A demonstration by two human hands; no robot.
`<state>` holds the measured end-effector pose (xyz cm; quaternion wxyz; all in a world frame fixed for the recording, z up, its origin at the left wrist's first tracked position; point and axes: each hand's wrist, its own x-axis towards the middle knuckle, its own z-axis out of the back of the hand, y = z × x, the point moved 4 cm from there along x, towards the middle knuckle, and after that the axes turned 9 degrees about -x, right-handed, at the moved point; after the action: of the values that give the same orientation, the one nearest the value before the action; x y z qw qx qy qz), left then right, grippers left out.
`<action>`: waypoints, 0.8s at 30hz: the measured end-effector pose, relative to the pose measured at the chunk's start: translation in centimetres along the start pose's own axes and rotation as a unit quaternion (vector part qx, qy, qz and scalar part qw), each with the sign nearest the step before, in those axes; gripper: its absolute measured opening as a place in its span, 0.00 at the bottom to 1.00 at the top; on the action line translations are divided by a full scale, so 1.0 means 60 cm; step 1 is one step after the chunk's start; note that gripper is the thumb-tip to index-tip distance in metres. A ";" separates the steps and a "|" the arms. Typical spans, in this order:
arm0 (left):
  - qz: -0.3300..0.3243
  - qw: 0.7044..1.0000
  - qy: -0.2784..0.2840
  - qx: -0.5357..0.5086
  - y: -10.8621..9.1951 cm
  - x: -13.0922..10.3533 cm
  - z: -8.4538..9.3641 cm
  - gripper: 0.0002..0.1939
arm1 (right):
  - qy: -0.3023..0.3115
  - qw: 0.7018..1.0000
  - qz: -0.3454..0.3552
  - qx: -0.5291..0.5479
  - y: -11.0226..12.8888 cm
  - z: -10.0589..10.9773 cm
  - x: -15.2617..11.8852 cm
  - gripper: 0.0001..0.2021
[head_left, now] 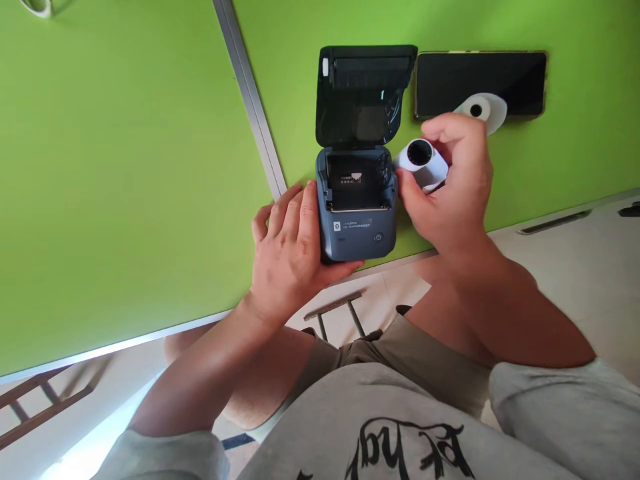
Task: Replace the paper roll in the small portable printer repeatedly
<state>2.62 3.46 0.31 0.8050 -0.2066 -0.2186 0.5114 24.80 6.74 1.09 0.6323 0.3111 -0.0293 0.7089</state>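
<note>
A small dark blue-grey label printer (358, 235) sits near the table's front edge with its dark see-through lid (359, 97) tipped up. Inside, the paper bay shows a small printed sticker and no roll. My left hand (289, 250) grips the printer's left side, its thumb along the front. Just right of the bay, my right hand (457, 177) pinches a white paper roll (436, 172) with a black core hole, thumb on one side and fingers on the other. Part of the roll is hidden by the fingers.
A second white roll (493, 112) with loose paper lies against a black phone (480, 77) behind my right hand. A metal strip (250, 100) crosses the green table (125, 187). A white ring-shaped item (40, 8) is cut off at the top left.
</note>
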 end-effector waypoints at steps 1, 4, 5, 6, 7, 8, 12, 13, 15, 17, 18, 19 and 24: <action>0.001 1.000 0.001 0.001 0.000 0.000 0.000 0.60 | 0.009 1.000 -0.001 0.028 0.000 0.001 -0.001 0.16; -0.001 1.000 0.000 0.005 -0.001 0.000 -0.001 0.58 | 0.046 0.995 0.032 0.078 0.003 0.003 -0.002 0.17; -0.002 1.000 -0.001 0.005 -0.002 0.001 -0.001 0.58 | 0.055 0.994 0.050 0.083 0.003 0.003 -0.001 0.17; -0.004 1.000 -0.003 0.006 -0.002 0.001 -0.001 0.57 | 0.059 0.992 0.064 0.087 0.000 0.003 0.000 0.17; -0.005 1.000 -0.004 0.007 -0.002 0.001 -0.001 0.57 | 0.060 0.991 0.074 0.092 -0.004 0.003 0.001 0.17; -0.006 1.000 -0.005 0.008 -0.002 0.001 -0.001 0.57 | 0.060 0.990 0.077 0.099 -0.009 0.001 0.003 0.18; -0.013 1.000 -0.009 0.010 -0.001 0.000 -0.003 0.58 | 0.072 0.986 0.071 0.130 -0.024 -0.006 0.008 0.17; -0.013 1.000 -0.011 0.011 -0.001 0.000 -0.003 0.59 | 0.070 0.986 0.073 0.134 -0.024 -0.007 0.008 0.17; -0.014 1.000 -0.013 0.013 -0.001 0.000 -0.003 0.59 | 0.056 0.987 0.075 0.133 -0.022 -0.007 0.008 0.16; -0.016 1.000 -0.012 0.015 -0.001 0.000 -0.003 0.58 | 0.028 0.987 0.062 0.143 -0.021 -0.009 0.006 0.18; -0.018 1.000 -0.012 0.016 -0.001 0.000 -0.003 0.59 | 0.013 0.986 0.052 0.160 -0.021 -0.011 0.004 0.20; -0.019 1.000 -0.013 0.016 -0.001 0.000 -0.003 0.59 | -0.002 0.982 0.041 0.184 -0.021 -0.014 0.003 0.22; -0.027 0.999 -0.021 0.019 -0.003 0.001 -0.003 0.59 | -0.108 0.962 0.055 0.245 -0.009 -0.001 0.009 0.16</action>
<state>2.87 3.42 0.30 0.8176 -0.1744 -0.2308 0.4978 25.24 7.35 1.09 0.4899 0.5291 0.0596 0.6902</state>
